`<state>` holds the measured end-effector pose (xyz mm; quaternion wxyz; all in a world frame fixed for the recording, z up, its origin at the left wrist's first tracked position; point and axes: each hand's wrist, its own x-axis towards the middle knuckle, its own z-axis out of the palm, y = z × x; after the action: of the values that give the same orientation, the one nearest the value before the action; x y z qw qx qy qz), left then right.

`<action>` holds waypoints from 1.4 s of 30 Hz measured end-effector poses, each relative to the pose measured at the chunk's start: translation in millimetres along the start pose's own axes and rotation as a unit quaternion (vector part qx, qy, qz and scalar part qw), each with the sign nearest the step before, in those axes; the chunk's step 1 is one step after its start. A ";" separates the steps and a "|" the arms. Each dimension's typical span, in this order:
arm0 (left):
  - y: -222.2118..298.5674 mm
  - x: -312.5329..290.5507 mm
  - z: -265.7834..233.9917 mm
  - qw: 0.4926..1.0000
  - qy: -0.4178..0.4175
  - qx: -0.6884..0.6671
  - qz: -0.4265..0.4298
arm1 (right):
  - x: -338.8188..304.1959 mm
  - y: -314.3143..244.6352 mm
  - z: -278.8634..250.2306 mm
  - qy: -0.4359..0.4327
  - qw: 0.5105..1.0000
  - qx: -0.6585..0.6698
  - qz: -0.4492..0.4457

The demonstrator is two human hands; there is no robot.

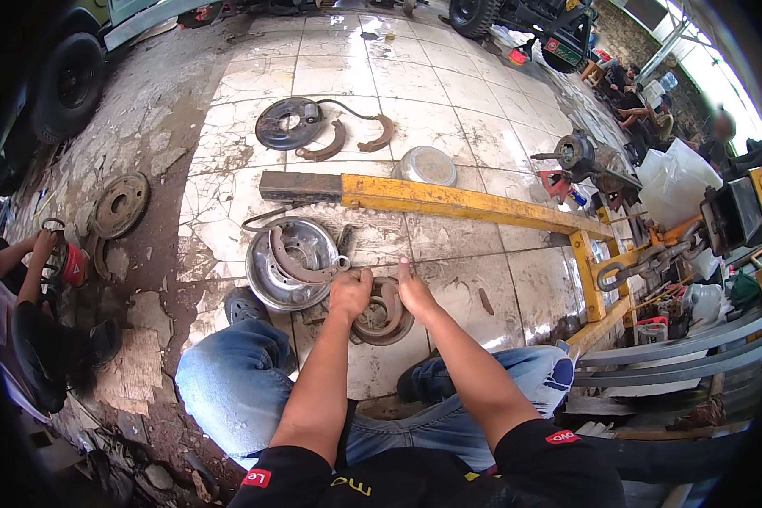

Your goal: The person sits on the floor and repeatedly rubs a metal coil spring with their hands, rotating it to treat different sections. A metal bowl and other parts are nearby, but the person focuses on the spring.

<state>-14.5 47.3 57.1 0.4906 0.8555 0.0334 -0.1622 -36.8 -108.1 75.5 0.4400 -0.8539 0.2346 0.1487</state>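
Between my knees lies a round, dirty brake backing plate (pixel 379 337) with a curved brake shoe (pixel 392 313) on it. My left hand (pixel 351 294) is closed in a fist at the plate's upper left edge. A small metal ring (pixel 343 262) pokes out just above that fist; what the fingers hold is hidden. At the plate's right edge is my right hand (pixel 415 292), thumb pointing up, its other fingers hidden from view. Beside my left hand sits a larger silver backing plate (pixel 267 284) with a long brown brake shoe (pixel 289 262) across it.
A yellow steel beam (pixel 449 199) crosses beyond my hands, near an upturned metal bowl (pixel 427 165). Farther off lie a dark backing plate (pixel 284 135) and loose shoes (pixel 326 146). Another person's hand (pixel 42 245) touches a red part (pixel 74 264) at left. A chain (pixel 652 262) hangs right.
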 end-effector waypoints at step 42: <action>4.8 0.7 -0.1 0.994 -0.032 0.073 0.072 | -43.4 50.1 17.2 -0.153 0.786 0.553 0.231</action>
<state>-12.8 44.9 61.0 0.4381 0.8835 -0.0559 -0.1560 -100.9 -107.5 51.6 0.8195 -0.3506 0.3967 0.2193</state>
